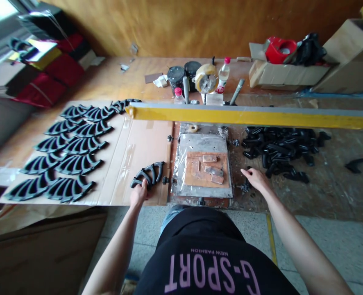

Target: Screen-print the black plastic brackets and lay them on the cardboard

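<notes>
At the front of the cardboard sheet, my left hand (139,193) is closed, its thumb and fingers on the near end of a group of black curved handles (152,173). These handles lie fanned side by side, and the fingers partly hide them. My right hand (255,179) hovers right of the metal fixture plate (204,141), its thumb and forefinger stretched out and nothing visible in them. Just beyond it lies a loose pile of black handles (281,149). A black knob (245,186) sits below its fingertips. Several rows of fanned black handles (77,190) cover the left of the cardboard.
A long yellow and grey bar (249,116) spans above the fixture. Small blocks (214,170) lie on the fixture's brown board. Behind stand black tins (175,78), a tape roll (206,78) and a bottle (224,73). Cardboard boxes (292,74) stand back right.
</notes>
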{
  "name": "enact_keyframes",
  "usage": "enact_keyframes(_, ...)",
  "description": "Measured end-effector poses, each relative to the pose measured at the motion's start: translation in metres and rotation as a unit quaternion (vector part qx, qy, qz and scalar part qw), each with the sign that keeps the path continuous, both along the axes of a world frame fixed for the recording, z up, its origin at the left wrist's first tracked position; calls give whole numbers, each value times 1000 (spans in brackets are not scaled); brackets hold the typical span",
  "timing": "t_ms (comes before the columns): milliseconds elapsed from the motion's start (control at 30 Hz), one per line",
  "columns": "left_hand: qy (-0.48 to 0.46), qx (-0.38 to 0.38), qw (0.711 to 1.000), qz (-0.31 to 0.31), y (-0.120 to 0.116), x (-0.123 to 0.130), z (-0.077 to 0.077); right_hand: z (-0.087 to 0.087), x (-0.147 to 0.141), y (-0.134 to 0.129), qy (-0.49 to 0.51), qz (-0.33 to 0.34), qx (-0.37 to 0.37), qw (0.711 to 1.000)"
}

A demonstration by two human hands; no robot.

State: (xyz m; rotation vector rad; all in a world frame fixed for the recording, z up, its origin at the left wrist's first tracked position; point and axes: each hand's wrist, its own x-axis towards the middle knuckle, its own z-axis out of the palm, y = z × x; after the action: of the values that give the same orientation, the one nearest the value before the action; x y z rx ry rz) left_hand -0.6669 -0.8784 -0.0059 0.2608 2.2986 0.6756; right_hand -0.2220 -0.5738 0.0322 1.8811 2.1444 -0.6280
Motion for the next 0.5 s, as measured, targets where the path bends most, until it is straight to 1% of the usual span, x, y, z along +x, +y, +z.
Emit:
enact_keyframes(67, -3, -32, 999, -12, 7, -9, 0, 2, -13, -3, 48, -39, 105, 993)
enact_keyframes(100, -9, -57, 998, -22, 12, -14, 3, 6, -22, -4, 92, -44, 144, 984)
enact_keyframes(133, -14, -85, 995, -42, 18, -19, 8, 11, -33, -6, 149, -32, 166, 974)
enact_keyframes(167, -13, -118, 990, -70, 25, -24, 16, 16, -45, -8, 213, -2, 170, 962)
enact_keyframes(200, -8, -146, 984, -105, 34, -28, 25, 20, -57, -12, 273, 43, 163, 947)
enact_keyframes(233, 3, -158, 978, -138, 45, -30, 37, 24, -70, -16, 322, 98, 152, 929)
enact_keyframes(267, 17, -144, 976, -164, 58, -29, 51, 27, -83, -20, 353, 160, 142, 911)
enact_keyframes(300, 31, -96, 979, -179, 74, -25, 68, 29, -96, -26, 364, 218, 139, 895)
enact_keyframes(333, 42, -14, 983, -178, 91, -17, 86, 29, -107, -31, 357, 270, 144, 882)
enact_keyframes(367, 42, 88, 982, -165, 110, -7, 107, 29, -116, -36, 339, 313, 155, 874)
enact_keyframes(400, 42, 198, 966, -162, 128, 6, 128, 29, -124, -41, 313, 347, 170, 868)
enact_keyframes(433, 36, 300, 941, -153, 146, 20, 149, 28, -130, -46, 283, 371, 188, 864)
enact_keyframes(467, 14, 382, 914, -139, 162, 34, 169, 28, -134, -50, 254, 388, 207, 861)
enact_keyframes(500, -6, 440, 890, -122, 174, 47, 186, 28, -137, -53, 229, 398, 226, 859)
